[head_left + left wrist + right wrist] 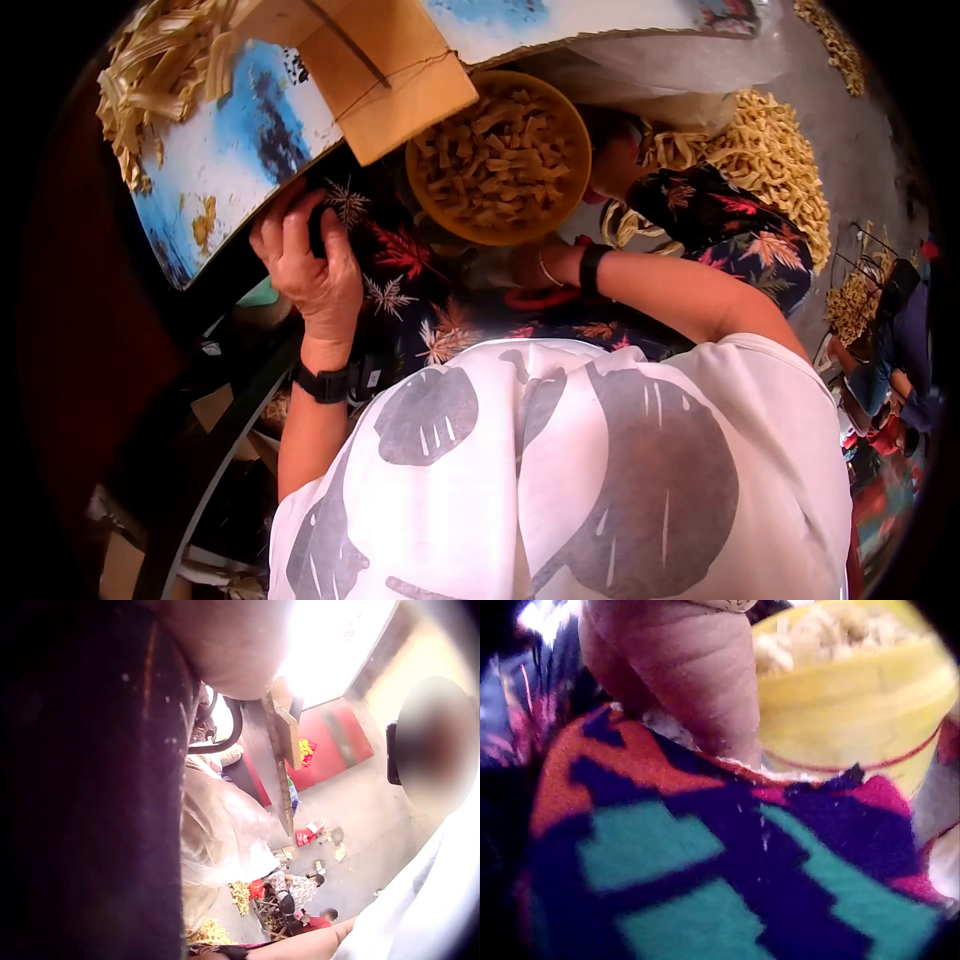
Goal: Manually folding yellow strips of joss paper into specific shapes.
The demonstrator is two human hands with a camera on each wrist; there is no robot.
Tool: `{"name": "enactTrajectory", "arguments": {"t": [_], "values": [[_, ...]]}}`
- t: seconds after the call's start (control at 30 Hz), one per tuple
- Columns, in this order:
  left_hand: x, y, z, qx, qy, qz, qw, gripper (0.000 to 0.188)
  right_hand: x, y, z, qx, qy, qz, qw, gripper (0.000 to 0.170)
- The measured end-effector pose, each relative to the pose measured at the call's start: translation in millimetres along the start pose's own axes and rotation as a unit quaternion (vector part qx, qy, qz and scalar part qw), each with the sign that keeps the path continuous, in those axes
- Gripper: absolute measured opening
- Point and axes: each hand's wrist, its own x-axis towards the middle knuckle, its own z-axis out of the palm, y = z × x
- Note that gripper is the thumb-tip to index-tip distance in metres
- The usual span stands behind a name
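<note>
In the head view my left hand [312, 262] is at the near edge of a blue-and-white painted board [215, 205], fingers loosely bent and thumb apart. It holds nothing that shows. My right hand [532, 266] is low beside a yellow bucket [582, 190] filled with cut, pale yellow strips [500, 150]. The right wrist view has this hand [697, 682] reaching down behind the frayed edge of a dark blue, teal and orange patterned cloth [667, 847]. Its fingertips are hidden there, so I cannot tell whether they grip the cloth.
A wooden block [385, 75] with a wire around it stands on the board. More strips [170, 65] lie at the board's far left. A large heap of strips [775, 165] covers the floor to the right. Other people [890, 350] are farther off at the right.
</note>
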Motion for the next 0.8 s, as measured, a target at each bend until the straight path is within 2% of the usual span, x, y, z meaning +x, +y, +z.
{"name": "enactTrajectory", "arguments": {"t": [0.07,0.1,0.17,0.23,0.27,0.37,0.4,0.5,0.53,0.63,0.67,0.7,0.77,0.8], "values": [[-3,4,-1,-0.018,-0.011,0.033,0.999,0.02,-8,16,9,0.074,0.059,-0.062,0.994,0.034],[-4,8,-2,-0.035,-0.011,0.066,0.997,0.022,-26,3,-18,0.132,0.031,-0.015,0.991,0.036],[-8,22,-5,-0.115,-0.063,0.107,0.986,0.024,-79,-52,-104,0.249,-0.021,0.076,0.965,0.039],[-16,38,-4,-0.214,-0.15,0.1,0.96,0.032,-115,-80,-133,0.379,0.04,0.038,0.924,0.038],[-20,52,-7,-0.278,-0.184,0.055,0.941,0.04,-129,-90,-138,0.44,0.069,0.015,0.895,0.037],[-28,80,-12,-0.473,-0.268,-0.033,0.838,0.059,-155,-117,-141,0.594,0.114,-0.085,0.792,0.041],[-34,85,-4,-0.58,-0.27,-0.102,0.761,0.052,-161,-125,-140,0.622,0.124,-0.099,0.766,0.042],[-37,101,-7,-0.688,-0.278,-0.194,0.642,0.037,-173,-146,-137,0.675,0.15,-0.169,0.702,0.044],[-39,105,-9,-0.692,-0.268,-0.194,0.642,0.023,-175,-152,-136,0.688,0.167,-0.196,0.679,0.043],[-36,110,-25,-0.732,-0.3,-0.257,0.555,0.025,-168,-157,-123,0.677,0.301,-0.214,0.637,0.038],[-34,115,-33,-0.731,-0.3,-0.262,0.554,0.027,-162,-152,-118,0.632,0.383,-0.159,0.655,0.037],[-34,115,-35,-0.741,-0.314,-0.264,0.531,0.027,-156,-156,-114,0.555,0.447,-0.106,0.694,0.04],[-35,116,-39,-0.758,-0.345,-0.269,0.484,0.026,-146,-161,-107,0.515,0.43,-0.125,0.731,0.041],[-37,114,-39,-0.765,-0.362,-0.255,0.467,0.027,-141,-165,-105,0.528,0.392,-0.135,0.741,0.043]]}}
